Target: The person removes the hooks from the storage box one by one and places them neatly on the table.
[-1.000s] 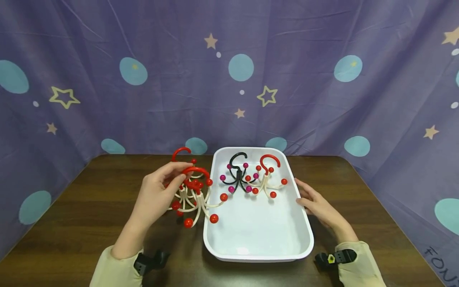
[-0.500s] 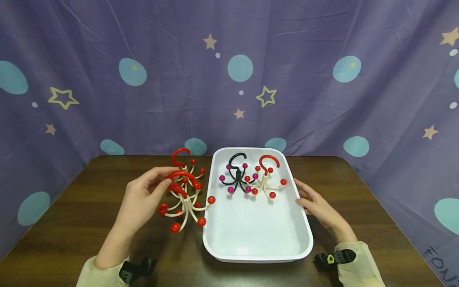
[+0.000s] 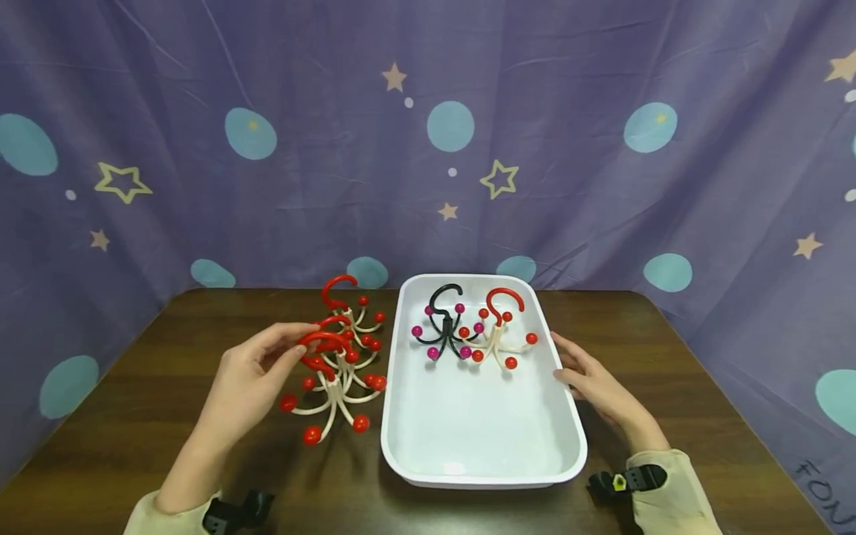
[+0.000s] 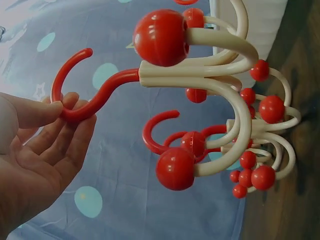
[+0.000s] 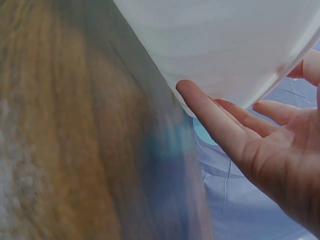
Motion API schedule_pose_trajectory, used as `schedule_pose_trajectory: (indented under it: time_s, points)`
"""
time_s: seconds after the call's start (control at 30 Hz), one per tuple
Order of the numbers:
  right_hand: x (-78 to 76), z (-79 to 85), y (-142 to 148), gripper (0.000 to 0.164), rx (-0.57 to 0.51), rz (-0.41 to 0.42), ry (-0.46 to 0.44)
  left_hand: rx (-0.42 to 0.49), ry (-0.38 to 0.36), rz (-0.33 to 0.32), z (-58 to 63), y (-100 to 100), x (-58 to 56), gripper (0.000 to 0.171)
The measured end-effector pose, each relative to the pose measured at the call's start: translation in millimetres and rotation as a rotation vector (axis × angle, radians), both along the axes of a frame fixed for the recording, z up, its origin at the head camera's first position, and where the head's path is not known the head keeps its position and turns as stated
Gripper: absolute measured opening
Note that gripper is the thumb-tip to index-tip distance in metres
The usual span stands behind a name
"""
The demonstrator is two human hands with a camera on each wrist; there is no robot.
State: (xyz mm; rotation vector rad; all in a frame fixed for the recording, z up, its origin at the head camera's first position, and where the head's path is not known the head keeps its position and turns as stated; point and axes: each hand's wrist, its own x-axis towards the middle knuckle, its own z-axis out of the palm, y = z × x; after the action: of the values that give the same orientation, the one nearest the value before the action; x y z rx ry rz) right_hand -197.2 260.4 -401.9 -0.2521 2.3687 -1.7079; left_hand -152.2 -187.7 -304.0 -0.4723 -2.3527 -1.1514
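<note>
Thumb and fingertips of my left hand [image 3: 250, 375] pinch the red hook of a cream multi-arm hook hanger with red balls [image 3: 334, 390]. In the left wrist view this hanger [image 4: 170, 73] hangs by its hook, arms spread downward, over the dark table. Just behind it stand two like hangers: a middle one, partly covered, and a rear one [image 3: 339, 279]. My right hand [image 3: 602, 390] rests at the right side of a white tray [image 3: 481, 438]. In the right wrist view its fairly straight fingers [image 5: 210, 112] lie along the tray's outer wall.
Inside the tray, toward the back, stand a black hanger with magenta balls [image 3: 446, 327] and a cream one with a red hook [image 3: 496, 336], their arms overlapping. The brown table [image 3: 167, 386] ends at a purple patterned curtain [image 3: 321, 148].
My left hand has moved left and toward me with the hanger, from beside the tray's left rim to in front of the other two hangers. The right hand and tray stay put.
</note>
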Motion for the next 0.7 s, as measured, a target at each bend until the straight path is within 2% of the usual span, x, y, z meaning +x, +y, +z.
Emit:
schedule_pose_trajectory:
  time_s: [0.37,0.7]
  points:
    - [0.1,-1.2,1,0.065,0.000,-0.002,0.001,-0.017,-0.093,-0.075,-12.4,-12,-3.1,0.021]
    - [-0.5,-0.4,1,0.065,0.002,0.000,0.008,-0.035,-0.151,-0.152,-17.3,-21,-9.9,0.020]
